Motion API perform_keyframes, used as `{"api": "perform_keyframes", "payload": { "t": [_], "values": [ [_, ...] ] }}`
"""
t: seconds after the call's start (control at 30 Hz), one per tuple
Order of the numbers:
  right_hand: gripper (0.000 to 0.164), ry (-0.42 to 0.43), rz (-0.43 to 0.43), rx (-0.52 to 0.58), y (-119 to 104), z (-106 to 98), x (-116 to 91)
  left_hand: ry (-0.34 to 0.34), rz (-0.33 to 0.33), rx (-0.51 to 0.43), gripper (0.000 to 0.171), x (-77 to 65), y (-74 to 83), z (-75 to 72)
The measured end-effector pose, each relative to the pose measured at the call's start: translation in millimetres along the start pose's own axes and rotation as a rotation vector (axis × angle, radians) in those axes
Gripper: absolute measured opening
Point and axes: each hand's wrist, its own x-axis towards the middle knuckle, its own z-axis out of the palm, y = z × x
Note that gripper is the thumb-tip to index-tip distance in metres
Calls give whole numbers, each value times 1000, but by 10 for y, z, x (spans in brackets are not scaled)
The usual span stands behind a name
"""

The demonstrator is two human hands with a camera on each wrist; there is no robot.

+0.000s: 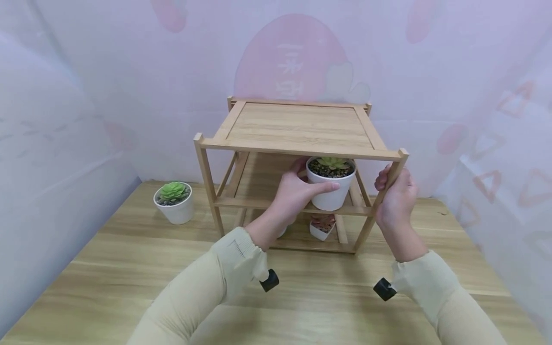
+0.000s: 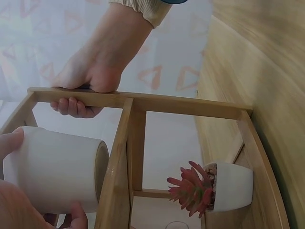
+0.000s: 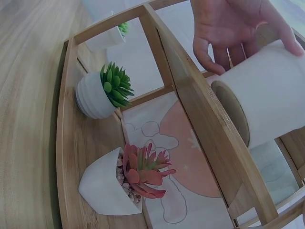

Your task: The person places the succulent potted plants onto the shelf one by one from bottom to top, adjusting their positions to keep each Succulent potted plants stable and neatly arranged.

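Note:
My left hand [image 1: 294, 192] holds a white round pot [image 1: 328, 194] with a green succulent [image 1: 333, 163] in dark grit, thumb on the near side. The pot is upright, at the right front of the middle level of a wooden shelf rack [image 1: 297, 125]. Whether its base touches that level, I cannot tell. My right hand [image 1: 396, 197] grips the rack's front right post, its fingers curled round the wood in the left wrist view. Below, on the bottom level, stand a red succulent in an angular white pot [image 3: 107, 186] and a green succulent in a ribbed white pot [image 3: 90, 95].
Another green succulent in a white pot [image 1: 176, 207] stands on the wooden table [image 1: 319, 297], left of the rack. Printed pale cloth [image 1: 151, 96] hangs behind and at both sides. The rack's top board overhangs the held plant.

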Motion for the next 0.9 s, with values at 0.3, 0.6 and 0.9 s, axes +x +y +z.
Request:
{"api": "perform_keyframes", "payload": {
  "t": [0.3,0.6,0.9],
  "values": [
    [43,-14,-1,-10,17,-14,-3,40,6,-8,92,103,-28,68],
    [43,-22,-6,-35,12,-19,-5,52,61,-6,88,188,-61,170],
    [44,-15,-14,-45,22,-15,-2,54,78,34,84,232,-92,236]
  ]
}}
